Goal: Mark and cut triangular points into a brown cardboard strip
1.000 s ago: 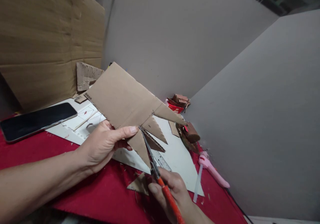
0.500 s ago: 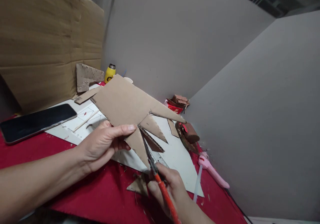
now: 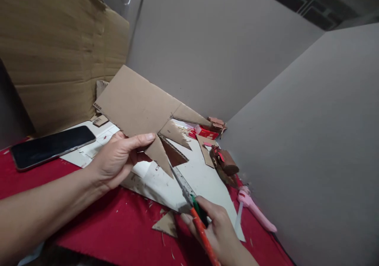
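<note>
My left hand (image 3: 120, 159) grips a flat piece of brown cardboard (image 3: 133, 104), thumb on top and fingers beneath. Its lower right side is cut into pointed flaps, one of them folded down to show its darker face. In my right hand (image 3: 214, 220) is a pair of scissors (image 3: 185, 187) with an orange handle and some green near the pivot. The scissor tips lie beside the lowest pointed flap; I cannot tell whether they touch it. A loose cardboard triangle (image 3: 166, 224) rests on the red cloth below.
A phone (image 3: 53, 147) lies at left on red cloth (image 3: 124, 226). White board (image 3: 207, 183) sits under the work. At right are a pink glue gun (image 3: 256, 210), a brown rolled object (image 3: 227, 161) and a red box (image 3: 207, 132). A large cardboard sheet (image 3: 59, 56) stands behind.
The cardboard has moved up and to the left with my left hand. My right hand has drawn the scissors back, down and to the right, out from between the flaps.
</note>
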The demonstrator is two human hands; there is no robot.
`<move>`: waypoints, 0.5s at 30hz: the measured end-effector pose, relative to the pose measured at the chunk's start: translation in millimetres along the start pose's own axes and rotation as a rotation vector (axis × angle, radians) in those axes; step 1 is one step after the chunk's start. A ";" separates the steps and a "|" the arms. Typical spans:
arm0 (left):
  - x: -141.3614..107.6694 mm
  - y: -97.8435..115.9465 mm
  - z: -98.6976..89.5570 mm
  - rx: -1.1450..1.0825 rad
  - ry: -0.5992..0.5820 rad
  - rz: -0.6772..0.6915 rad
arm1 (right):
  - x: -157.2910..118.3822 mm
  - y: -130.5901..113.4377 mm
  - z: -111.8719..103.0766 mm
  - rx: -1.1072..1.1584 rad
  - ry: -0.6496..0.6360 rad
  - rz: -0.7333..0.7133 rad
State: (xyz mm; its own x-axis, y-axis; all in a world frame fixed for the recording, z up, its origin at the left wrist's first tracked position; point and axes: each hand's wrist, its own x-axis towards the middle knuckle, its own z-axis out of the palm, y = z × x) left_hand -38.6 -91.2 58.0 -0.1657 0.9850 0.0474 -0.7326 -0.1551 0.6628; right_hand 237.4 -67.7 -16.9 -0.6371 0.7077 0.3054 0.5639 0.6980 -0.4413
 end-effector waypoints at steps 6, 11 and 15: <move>0.3 -2.4 -2.7 0.042 -0.001 0.011 | -5.8 4.6 -15.9 -0.084 0.164 -0.154; -2.0 -1.4 0.2 0.139 -0.026 0.019 | -19.8 4.1 -33.4 -0.090 0.109 -0.102; -0.8 2.1 0.0 0.222 -0.017 0.094 | -44.4 10.6 -47.8 -0.033 0.186 0.026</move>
State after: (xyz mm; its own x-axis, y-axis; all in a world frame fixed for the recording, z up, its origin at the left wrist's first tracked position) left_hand -39.9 -92.4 59.4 -0.2141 0.9684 0.1281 -0.5512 -0.2280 0.8026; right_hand 296.8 -86.6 5.2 -0.5161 0.7311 0.4463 0.5975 0.6806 -0.4239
